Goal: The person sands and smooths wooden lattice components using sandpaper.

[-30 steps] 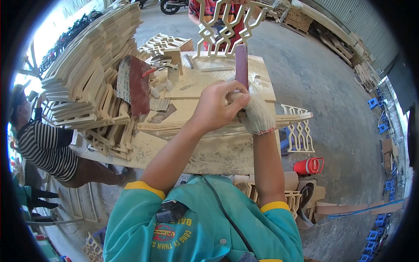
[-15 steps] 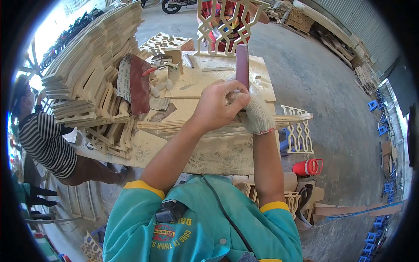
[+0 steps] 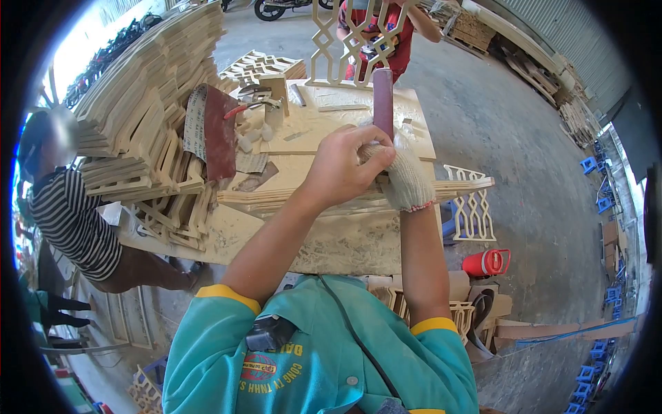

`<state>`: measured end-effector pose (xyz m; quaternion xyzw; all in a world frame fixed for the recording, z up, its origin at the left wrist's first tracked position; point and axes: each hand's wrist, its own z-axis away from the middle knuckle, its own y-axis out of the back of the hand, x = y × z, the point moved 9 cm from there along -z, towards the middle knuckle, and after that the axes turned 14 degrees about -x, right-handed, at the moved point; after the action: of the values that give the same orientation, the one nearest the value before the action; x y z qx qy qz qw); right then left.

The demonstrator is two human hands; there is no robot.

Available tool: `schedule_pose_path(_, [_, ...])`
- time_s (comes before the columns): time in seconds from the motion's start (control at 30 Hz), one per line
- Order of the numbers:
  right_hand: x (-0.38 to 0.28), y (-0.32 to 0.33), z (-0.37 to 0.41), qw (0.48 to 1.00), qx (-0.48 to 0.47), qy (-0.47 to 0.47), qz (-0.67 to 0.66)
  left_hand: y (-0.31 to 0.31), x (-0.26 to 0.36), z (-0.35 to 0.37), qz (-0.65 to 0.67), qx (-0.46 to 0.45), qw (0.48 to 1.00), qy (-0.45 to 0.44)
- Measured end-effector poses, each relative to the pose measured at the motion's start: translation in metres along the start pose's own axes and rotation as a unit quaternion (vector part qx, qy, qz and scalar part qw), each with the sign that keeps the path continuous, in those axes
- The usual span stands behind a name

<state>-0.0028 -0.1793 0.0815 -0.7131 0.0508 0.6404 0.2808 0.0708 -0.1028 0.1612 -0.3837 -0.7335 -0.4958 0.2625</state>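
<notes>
Across the worktop [image 3: 331, 252] from the hands, a co-worker [image 3: 410, 38] is now standing farther right, and the lattice [image 3: 321, 58] in front of that person is leaning differently, while both hands are keeping their place. Bare left hand [image 3: 345, 165] is curling in, thumb and fingers pinching the lower end of the brown strip [image 3: 383, 103], which is standing up just beyond those fingers. Gloved right hand [image 3: 408, 181] is pressing close against the left; its fingers are hiding from view, so I cannot tell whether they are gripping the strip too. Slats [image 3: 258, 199] are lying crosswise below both hands, reaching out past them on either side. Left of the left hand, a brown sheet [image 3: 221, 138] is leaning on a tall pile [image 3: 138, 103], with pliers [image 3: 238, 112] lying just beside it.

For a steady hold, I am judging that the thumb should be bearing squarely on the strip, with the wrists staying level and close together; a slack pinch would probably be letting the upper end sway or twist
</notes>
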Motion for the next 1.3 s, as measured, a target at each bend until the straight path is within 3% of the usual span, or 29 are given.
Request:
schedule_pose_path(0.27, [-0.01, -0.009, 0.004, 0.999, -0.006, 0.046, -0.002, 0.0, 0.001, 0.0, -0.008, -0.005, 1.0, -0.001])
schedule_pose_path(0.37, [-0.003, -0.001, 0.0, 1.0, -0.012, 0.014, 0.01, 0.001, 0.003, 0.0, 0.0, -0.001, 1.0, -0.01])
schedule_pose_path(1.07, [-0.014, -0.01, 0.002, 0.998, 0.011, 0.051, -0.03, 0.001, 0.001, -0.001, -0.004, 0.004, 1.0, -0.009])
schedule_pose_path(1.3, [-0.016, -0.012, 0.006, 1.0, 0.022, 0.008, 0.006, 0.003, -0.002, -0.003, 0.002, -0.003, 1.0, -0.001])
